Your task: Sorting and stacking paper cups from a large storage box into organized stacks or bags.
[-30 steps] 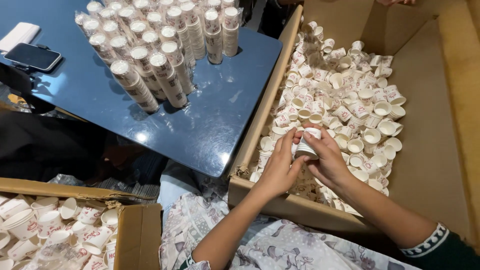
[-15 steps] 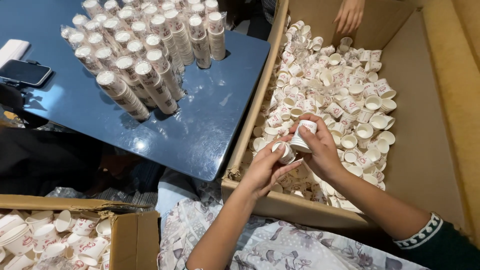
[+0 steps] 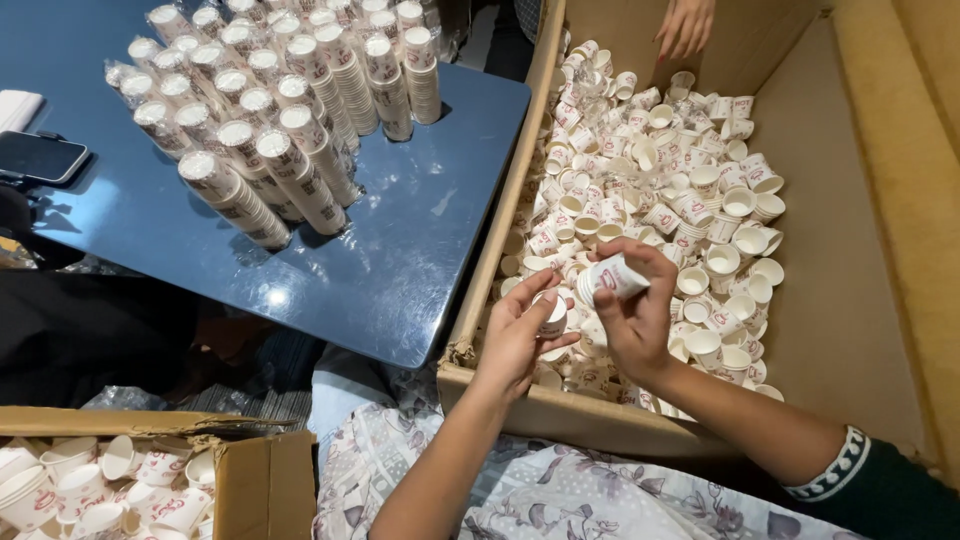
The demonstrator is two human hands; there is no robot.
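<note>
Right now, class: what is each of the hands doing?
Left hand: closed on a single small paper cup.
Right hand: closed on a short stack of paper cups, held over the cardboard box.

The right hand (image 3: 635,310) rose off the loose cups, its fingers closed round a short stack of paper cups (image 3: 612,279). The left hand (image 3: 520,335) drew apart, a single cup (image 3: 552,317) between its fingertips.
</note>
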